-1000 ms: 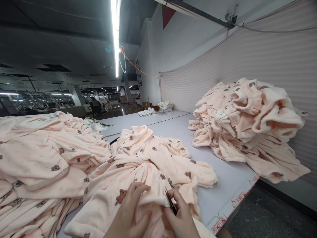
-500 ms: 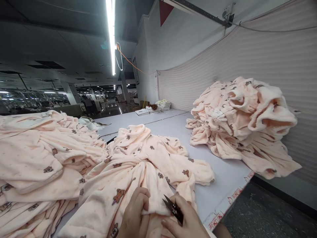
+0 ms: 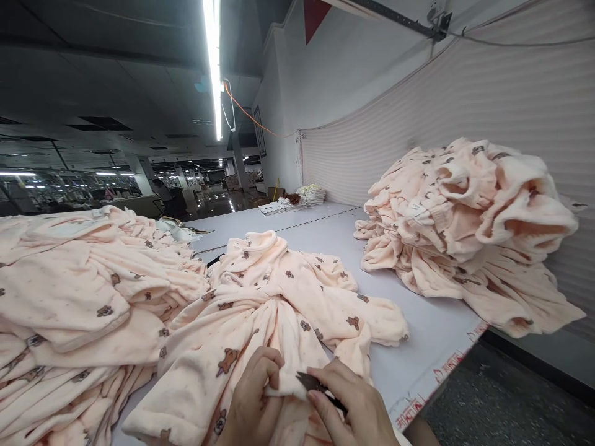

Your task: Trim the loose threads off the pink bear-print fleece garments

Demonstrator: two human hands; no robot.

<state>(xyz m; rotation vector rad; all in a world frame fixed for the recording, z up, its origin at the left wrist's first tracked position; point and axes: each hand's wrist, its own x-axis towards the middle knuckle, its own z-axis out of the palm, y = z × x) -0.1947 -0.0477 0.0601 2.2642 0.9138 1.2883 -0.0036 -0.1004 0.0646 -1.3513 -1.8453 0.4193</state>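
Observation:
A peach fleece garment with brown bear prints (image 3: 279,297) lies spread on the white table (image 3: 427,328) in front of me. My left hand (image 3: 253,402) pinches a fold of its edge at the bottom centre. Beside it, my right hand (image 3: 357,406) grips small dark thread snips (image 3: 309,384), whose blades are closed and point left at the pinched edge. The two hands nearly touch.
A large heap of the same peach garments (image 3: 79,310) fills the table's left side. A stacked pile of them (image 3: 469,229) sits at the right against a striped cloth wall. The table's front edge (image 3: 441,375) drops to dark floor at the right. Folded items (image 3: 297,199) lie far back.
The snips have dropped from pointing up and left to lying nearly flat against the fabric edge. My left hand has stayed pinching the fold.

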